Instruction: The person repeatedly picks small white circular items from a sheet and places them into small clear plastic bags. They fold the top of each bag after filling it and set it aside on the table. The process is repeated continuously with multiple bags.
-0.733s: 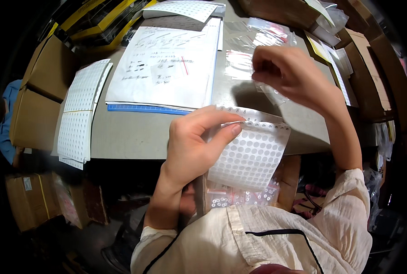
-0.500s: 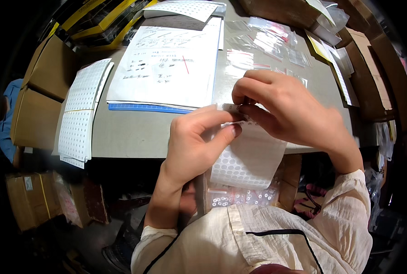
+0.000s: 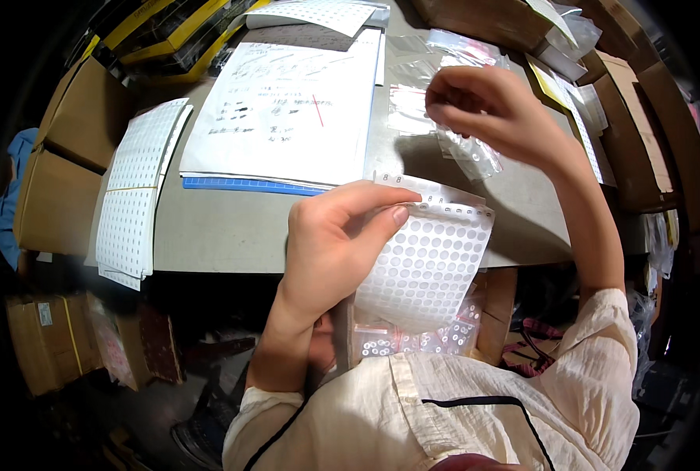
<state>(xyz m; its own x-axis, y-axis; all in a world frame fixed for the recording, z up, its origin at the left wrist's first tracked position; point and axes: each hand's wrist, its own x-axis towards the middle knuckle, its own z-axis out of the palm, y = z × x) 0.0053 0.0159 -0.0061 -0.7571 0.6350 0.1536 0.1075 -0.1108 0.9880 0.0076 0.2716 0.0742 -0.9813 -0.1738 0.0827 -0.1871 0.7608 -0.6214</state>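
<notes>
Between the thumb and index finger of my left hand (image 3: 330, 239) is the top edge of a sticker sheet (image 3: 432, 263), bent over there and hanging down past the table's front edge. Rows of round grey-white spots cover it, with small printed marks along the fold. My right hand (image 3: 487, 114) is raised over the small clear zip bags (image 3: 475, 161) on the table, its thumb and fingers drawn together. Whatever is in that pinch, if anything, is too small or hidden to see. Below the sheet, an open carton (image 3: 495, 314) contains clear bags with small white rings (image 3: 381, 345).
Papers with handwriting (image 3: 275, 118) lie on a blue board (image 3: 248, 184) at mid-table. A banded stack of sticker sheets (image 3: 130, 204) is at the left edge, beside a cardboard box (image 3: 63, 196). More cardboard boxes (image 3: 632, 110) line the right side.
My right hand has left the sheet's fold and moved up and right, over the zip bags. My left hand keeps its pinch; the sheet's rows of spots now show more fully.
</notes>
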